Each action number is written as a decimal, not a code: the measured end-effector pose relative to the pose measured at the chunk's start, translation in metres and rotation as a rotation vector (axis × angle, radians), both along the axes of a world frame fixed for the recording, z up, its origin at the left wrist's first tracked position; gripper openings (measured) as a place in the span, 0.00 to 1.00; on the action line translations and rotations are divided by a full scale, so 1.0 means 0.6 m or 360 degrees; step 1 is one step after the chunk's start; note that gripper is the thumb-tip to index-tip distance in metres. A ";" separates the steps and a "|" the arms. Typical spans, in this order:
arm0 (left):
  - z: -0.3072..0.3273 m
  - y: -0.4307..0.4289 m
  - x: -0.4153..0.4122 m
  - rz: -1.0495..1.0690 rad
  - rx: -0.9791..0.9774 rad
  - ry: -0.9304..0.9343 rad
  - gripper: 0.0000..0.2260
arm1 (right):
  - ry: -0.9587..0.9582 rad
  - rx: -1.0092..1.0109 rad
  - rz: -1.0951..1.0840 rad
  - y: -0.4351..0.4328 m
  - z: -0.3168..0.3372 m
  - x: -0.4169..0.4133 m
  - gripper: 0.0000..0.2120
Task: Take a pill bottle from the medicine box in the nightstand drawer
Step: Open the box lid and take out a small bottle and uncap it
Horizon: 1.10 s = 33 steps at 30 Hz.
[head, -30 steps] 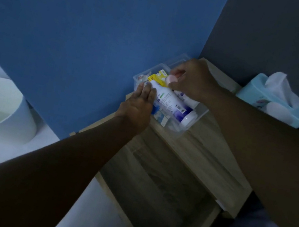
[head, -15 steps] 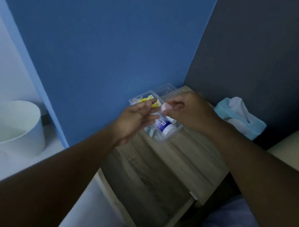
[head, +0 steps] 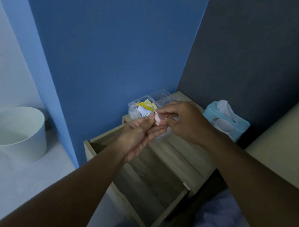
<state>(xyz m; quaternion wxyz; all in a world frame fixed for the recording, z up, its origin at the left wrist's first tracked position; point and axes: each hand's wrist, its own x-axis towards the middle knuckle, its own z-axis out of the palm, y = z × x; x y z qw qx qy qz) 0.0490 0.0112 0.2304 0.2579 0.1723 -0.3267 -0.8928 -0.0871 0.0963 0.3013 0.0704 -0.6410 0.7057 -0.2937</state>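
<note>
Head view: right hand pinches a small pale pink bottle at its fingertips, clear of the clear medicine box on the nightstand; left hand open, palm up, touching it from below, so both are at the bottle. Long axis unclear; bottle looks small, pale, label unreadable; drawer open below.

Medicine box on nightstand, tissue box right, open drawer in front.
</note>
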 end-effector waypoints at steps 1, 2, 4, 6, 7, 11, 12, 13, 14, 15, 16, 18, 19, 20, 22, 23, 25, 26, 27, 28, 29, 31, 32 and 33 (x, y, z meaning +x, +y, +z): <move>-0.004 0.002 0.002 0.0016 0.0020 0.0005 0.15 | -0.0031 0.0013 0.0016 0.003 0.001 0.000 0.17; -0.008 0.005 0.003 0.0018 0.0032 0.0006 0.16 | -0.0045 0.0024 0.0029 0.007 0.002 0.000 0.17; -0.014 0.010 0.004 -0.0004 0.0049 0.0011 0.16 | -0.0004 0.0021 0.0050 0.012 0.000 0.001 0.17; -0.023 0.015 0.002 -0.0026 0.0097 0.0023 0.17 | 0.0108 0.0019 0.0059 0.017 -0.001 0.005 0.17; -0.027 0.017 0.001 -0.0027 0.0133 0.0027 0.17 | 0.0163 0.0023 0.0073 0.020 0.000 0.007 0.16; -0.038 0.024 -0.002 -0.0062 0.0165 -0.0021 0.15 | 0.0220 0.0133 0.0213 0.033 0.002 0.014 0.15; -0.037 0.025 -0.003 -0.0070 0.0163 -0.0018 0.15 | 0.0103 0.0132 0.0213 0.035 0.000 0.010 0.16; -0.035 0.024 -0.004 -0.0068 0.0160 -0.0014 0.15 | -0.0114 0.0142 0.0156 0.036 -0.003 0.006 0.15; -0.033 0.023 -0.006 -0.0058 0.0160 -0.0013 0.14 | -0.0346 0.0151 0.0103 0.037 -0.004 0.001 0.15; -0.031 0.020 -0.008 -0.0045 0.0159 -0.0019 0.14 | -0.0488 0.0155 0.0047 0.038 -0.005 -0.005 0.18; -0.029 0.019 -0.010 -0.0038 0.0160 -0.0027 0.14 | -0.0522 0.0155 -0.0020 0.036 -0.010 -0.010 0.22; -0.023 0.018 -0.011 -0.0049 0.0133 -0.0044 0.16 | -0.0247 0.0098 -0.0224 0.034 -0.019 -0.012 0.22; -0.022 0.018 -0.010 -0.0063 0.0118 -0.0047 0.16 | -0.0089 0.0024 -0.0308 0.034 -0.021 -0.009 0.19; -0.022 0.020 -0.010 -0.0073 0.0114 -0.0044 0.17 | -0.0014 -0.0036 -0.0325 0.033 -0.025 -0.008 0.15; -0.022 0.021 -0.009 -0.0082 0.0119 -0.0044 0.17 | -0.0082 -0.0053 -0.0254 0.031 -0.026 -0.007 0.09; -0.023 0.020 -0.009 -0.0083 0.0129 -0.0052 0.17 | -0.0154 0.0019 -0.0207 0.030 -0.023 -0.008 0.09; -0.027 0.021 -0.010 -0.0082 0.0170 -0.0035 0.16 | -0.0281 0.0191 -0.0062 0.032 -0.013 -0.016 0.18; -0.029 0.022 -0.010 -0.0090 0.0177 -0.0020 0.16 | -0.0295 0.0235 -0.0037 0.033 -0.011 -0.016 0.22; -0.031 0.021 -0.009 -0.0092 0.0160 -0.0021 0.16 | -0.0270 0.0264 -0.0078 0.031 -0.011 -0.013 0.25; -0.034 0.030 -0.021 -0.0119 0.0158 -0.0034 0.16 | -0.0243 0.0299 -0.0201 0.037 -0.018 -0.021 0.27; -0.038 0.039 -0.033 -0.0132 0.0155 -0.0063 0.16 | -0.0160 0.0313 -0.0348 0.045 -0.026 -0.030 0.26; -0.040 0.038 -0.031 -0.0135 0.0138 -0.0076 0.18 | 0.0008 0.0272 -0.0457 0.044 -0.032 -0.023 0.21; -0.041 0.039 -0.032 -0.0145 0.0125 -0.0079 0.19 | 0.0000 0.0233 -0.0417 0.045 -0.032 -0.022 0.18; -0.042 0.038 -0.032 -0.0146 0.0112 -0.0096 0.20 | -0.0044 0.0207 -0.0348 0.046 -0.031 -0.022 0.15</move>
